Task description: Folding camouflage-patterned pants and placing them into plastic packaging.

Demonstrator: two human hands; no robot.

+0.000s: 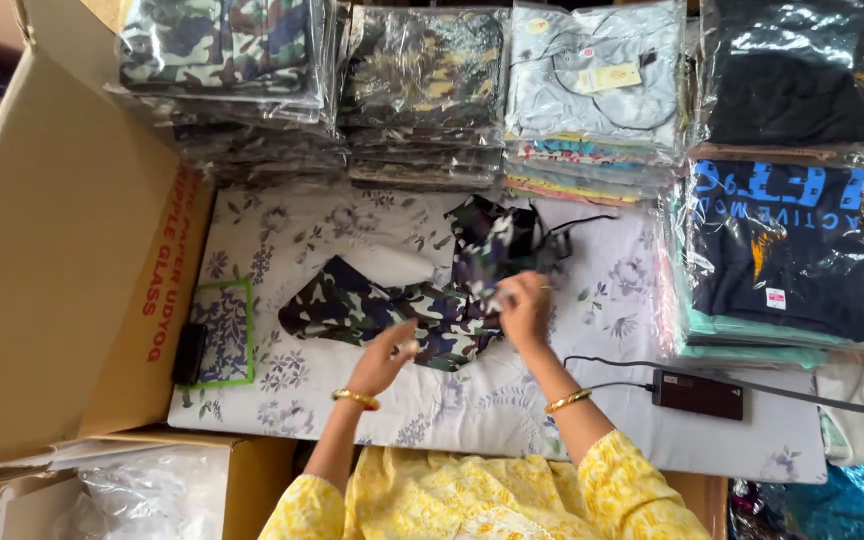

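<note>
A camouflage garment in green, navy and white lies on the floral cloth over the work surface. My right hand pinches a raised fold of it near the middle. Fingers bent, my left hand rests on the garment's lower edge. Both wrists wear gold bangles, and yellow sleeves show at the bottom. A dark strap trails from the garment's far end.
Stacks of bagged clothes line the back: camouflage, grey, black, and a navy printed stack at right. A large cardboard box stands left. A black adapter with cable lies right; a small black device lies left.
</note>
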